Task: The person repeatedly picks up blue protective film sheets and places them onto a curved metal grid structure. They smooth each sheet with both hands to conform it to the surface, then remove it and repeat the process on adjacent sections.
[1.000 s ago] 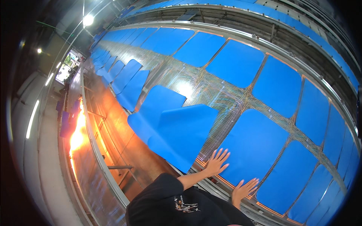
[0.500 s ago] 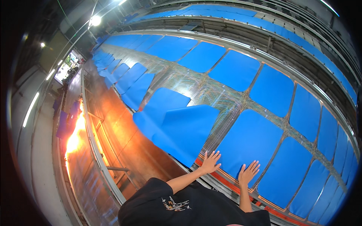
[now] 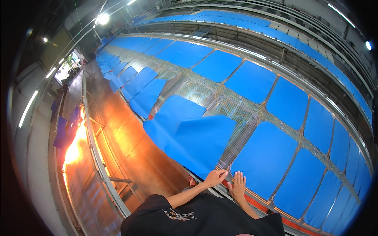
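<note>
My left hand [image 3: 215, 178] is closed, its thumb and fingers drawn together at the near left corner of a flat blue sheet [image 3: 264, 153]. Whether that corner is between the fingertips is too small to make out. Close beside it, my right hand [image 3: 237, 186] lies open with fingers stretched out along the sheet's near edge. To the left, a loose blue sheet [image 3: 204, 137] lies folded over and rumpled, its edge hanging past the table's side. Both hands are at the near edge of the long table, by its red strip [image 3: 255, 201].
More blue sheets [image 3: 303, 177] lie in rows along the table, with printed-line-marked bare surface [image 3: 238, 104] between them. Lifted sheets [image 3: 139, 84] overlap farther left. A metal-railed table [image 3: 96, 165] with a bright orange glow [image 3: 76, 147] stands across the aisle [image 3: 138, 153].
My left hand has gone from spread fingers to a closed grip at the sheet's corner. The right hand has moved left, close to it. The view has shifted slightly.
</note>
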`<act>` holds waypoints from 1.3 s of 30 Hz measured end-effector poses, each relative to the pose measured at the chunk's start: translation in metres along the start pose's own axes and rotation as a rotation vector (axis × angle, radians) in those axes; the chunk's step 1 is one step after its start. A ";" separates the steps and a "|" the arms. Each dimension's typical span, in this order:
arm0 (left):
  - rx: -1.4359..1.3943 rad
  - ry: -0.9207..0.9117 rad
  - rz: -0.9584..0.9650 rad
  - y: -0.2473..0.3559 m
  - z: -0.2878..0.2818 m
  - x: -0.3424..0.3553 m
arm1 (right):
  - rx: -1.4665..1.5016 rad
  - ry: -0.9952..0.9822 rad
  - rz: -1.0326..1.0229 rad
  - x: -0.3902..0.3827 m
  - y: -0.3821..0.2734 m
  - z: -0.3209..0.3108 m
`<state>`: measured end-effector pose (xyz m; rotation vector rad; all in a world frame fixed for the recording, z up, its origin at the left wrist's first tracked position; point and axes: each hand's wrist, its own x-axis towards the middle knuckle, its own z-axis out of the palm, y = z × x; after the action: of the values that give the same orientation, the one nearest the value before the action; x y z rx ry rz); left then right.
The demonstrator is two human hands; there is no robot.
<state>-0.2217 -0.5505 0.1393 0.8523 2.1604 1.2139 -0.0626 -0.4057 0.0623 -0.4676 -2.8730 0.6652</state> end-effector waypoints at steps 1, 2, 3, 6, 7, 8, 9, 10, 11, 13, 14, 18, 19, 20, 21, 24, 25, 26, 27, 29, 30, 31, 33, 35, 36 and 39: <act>-0.020 0.008 0.000 -0.003 -0.009 0.007 | 0.018 -0.007 0.013 0.001 -0.002 0.001; -0.042 0.008 0.004 -0.003 -0.017 0.016 | 0.031 -0.010 0.033 0.004 -0.002 0.000; -0.044 0.010 0.018 0.006 -0.031 0.018 | 0.044 0.010 0.059 0.003 -0.005 0.001; -0.105 0.002 0.061 -0.029 -0.057 0.033 | 0.040 0.133 0.118 0.022 -0.016 0.007; -0.150 -0.030 0.116 -0.068 -0.067 0.036 | 0.034 0.169 0.160 0.023 -0.025 0.018; -0.216 -0.046 0.168 -0.092 -0.066 0.042 | 0.106 0.253 0.287 0.042 -0.035 0.006; -0.417 -0.151 -0.011 -0.097 -0.066 0.037 | 0.087 0.384 0.371 0.042 -0.035 0.003; -0.583 -0.233 -0.202 -0.102 -0.075 0.041 | 0.094 0.442 0.522 0.043 -0.047 -0.006; -0.648 -0.278 -0.314 -0.102 -0.079 0.042 | 0.103 0.520 0.602 0.039 -0.045 -0.007; -0.741 -0.325 -0.502 -0.093 -0.086 0.044 | 0.134 0.648 0.726 0.021 -0.041 -0.004; -0.781 -0.332 -0.573 -0.091 -0.086 0.048 | 0.152 0.698 0.773 0.013 -0.039 -0.002; -0.812 -0.365 -0.648 -0.099 -0.055 0.065 | 0.037 0.791 0.902 -0.035 -0.023 -0.008; -0.803 -0.369 -0.667 -0.102 -0.044 0.071 | 0.057 0.835 0.925 -0.047 -0.017 -0.013; -0.784 -0.370 -0.686 -0.101 -0.037 0.077 | 0.037 0.869 0.951 -0.058 -0.008 -0.014; -0.782 -0.377 -0.697 -0.099 -0.026 0.080 | 0.017 0.901 0.973 -0.069 0.004 -0.017; -0.742 -0.349 -0.719 -0.092 0.008 0.091 | -0.005 0.966 1.005 -0.085 0.036 -0.025; -0.753 -0.317 -0.710 -0.090 0.020 0.092 | 0.016 0.969 1.010 -0.088 0.045 -0.028; -0.729 -0.279 -0.728 -0.089 0.029 0.095 | 0.050 0.971 1.009 -0.086 0.053 -0.029; -0.703 -0.242 -0.747 -0.089 0.037 0.098 | 0.077 0.948 1.029 -0.084 0.055 -0.034; -0.665 -0.163 -0.785 -0.077 0.055 0.101 | 0.116 0.920 1.030 -0.079 0.064 -0.040; -0.658 -0.132 -0.794 -0.074 0.063 0.102 | 0.127 0.906 1.027 -0.078 0.072 -0.041; -0.650 -0.099 -0.802 -0.073 0.068 0.103 | 0.187 0.912 1.028 -0.075 0.078 -0.040; -0.621 -0.022 -0.793 -0.061 0.081 0.105 | 0.197 0.883 1.004 -0.068 0.094 -0.040; -0.499 -0.023 -0.832 -0.049 0.092 0.109 | 0.203 0.835 0.988 -0.061 0.109 -0.042; -0.439 -0.026 -0.852 -0.043 0.095 0.111 | 0.203 0.809 0.986 -0.056 0.116 -0.044; -0.067 -0.057 -0.697 -0.052 0.100 0.112 | 0.200 0.752 0.945 -0.037 0.137 -0.054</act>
<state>-0.2420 -0.4343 0.0325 0.0683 2.0821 0.8734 0.0198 -0.2799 0.0458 -1.6418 -1.7561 0.6605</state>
